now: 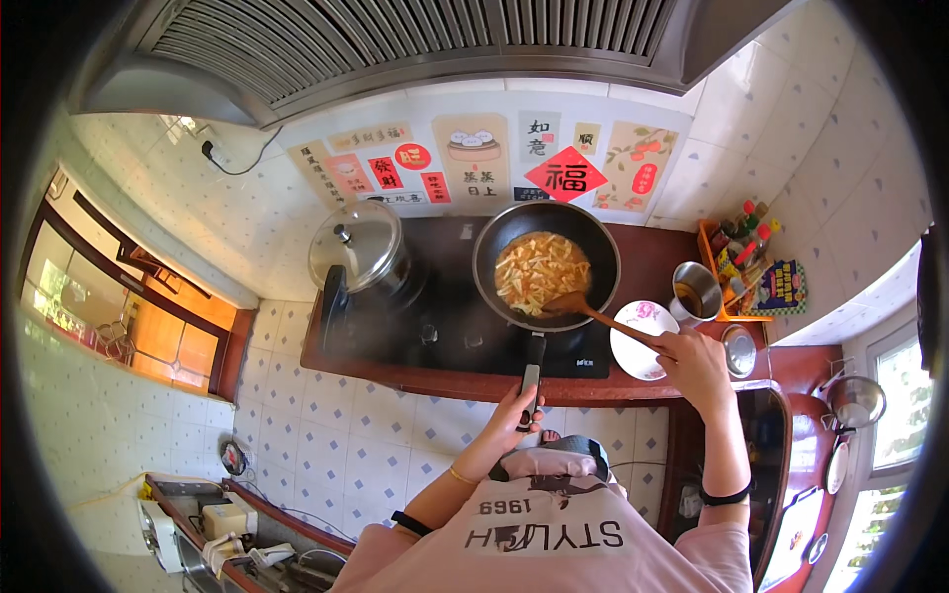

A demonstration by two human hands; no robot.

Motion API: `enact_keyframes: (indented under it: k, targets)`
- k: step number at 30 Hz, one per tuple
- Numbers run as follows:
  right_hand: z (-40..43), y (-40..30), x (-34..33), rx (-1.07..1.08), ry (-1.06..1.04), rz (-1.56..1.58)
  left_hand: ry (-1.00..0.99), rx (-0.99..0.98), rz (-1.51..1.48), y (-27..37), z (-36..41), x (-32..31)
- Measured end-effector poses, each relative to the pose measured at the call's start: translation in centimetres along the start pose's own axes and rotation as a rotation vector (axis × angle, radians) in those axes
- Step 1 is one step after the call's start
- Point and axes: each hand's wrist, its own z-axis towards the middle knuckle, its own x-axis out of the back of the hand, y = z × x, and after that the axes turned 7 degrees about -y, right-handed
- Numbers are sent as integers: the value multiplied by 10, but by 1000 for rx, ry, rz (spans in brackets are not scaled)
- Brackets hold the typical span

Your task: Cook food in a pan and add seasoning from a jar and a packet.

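A dark wok (545,215) sits on the right side of the black glass hob (445,326), with pale chopped food in orange-brown liquid (541,270) inside it. My left hand (517,415) is closed around the wok's handle (532,370), which points towards me. In my right hand (691,359) is the upper end of a wooden spatula (619,323). Its blade rests in the food at the wok's near right side. Below the spatula's shaft and beside my right hand lies a white plate with a pink flower pattern (643,317).
A steel pot with a glass lid (363,256) stands on the hob's left. To the right are a metal cup holding brown liquid (695,290), an orange basket of seasoning bottles (708,256) and a round lidded container (739,350). The range hood (415,55) hangs above.
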Motion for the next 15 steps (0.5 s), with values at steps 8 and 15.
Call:
enact_keyframes:
  k: [8,15]
  targets:
    - [4,6,-15,17,45,31,1,14,-2,1,-2,-2]
    - [34,3,-118,-52,175,164,7,28,44,6,-2,-8]
